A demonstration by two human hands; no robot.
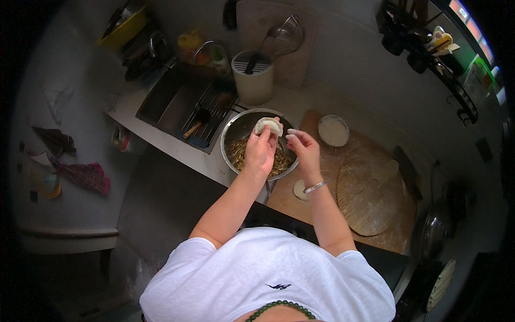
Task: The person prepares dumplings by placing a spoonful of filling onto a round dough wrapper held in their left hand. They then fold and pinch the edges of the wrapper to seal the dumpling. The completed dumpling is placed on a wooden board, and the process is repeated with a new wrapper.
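My left hand (262, 151) holds a half-moon dumpling (268, 126) of pale dough, thumb in front and fingers behind it. Just to the right, apart from the dumpling, my right hand (304, 147) is raised with thumb and fingertips close together; whether anything small is between them I cannot tell. Both hands are over or beside a steel mixing bowl (223, 149) that contains a chopped brownish filling (239, 152). A round dough wrapper (299, 190) lies on the wooden board (328, 177), partly covered by my right wrist with its bangle.
A small bowl of white flour (333, 131) stands at the board's back. Right of it lies a round, flour-dusted slatted mat (368, 193), with a dark-bladed cleaver (406, 171) by its edge. A sink (177, 104) with a rack and brush is left; a cream container (253, 82) stands behind the bowl.
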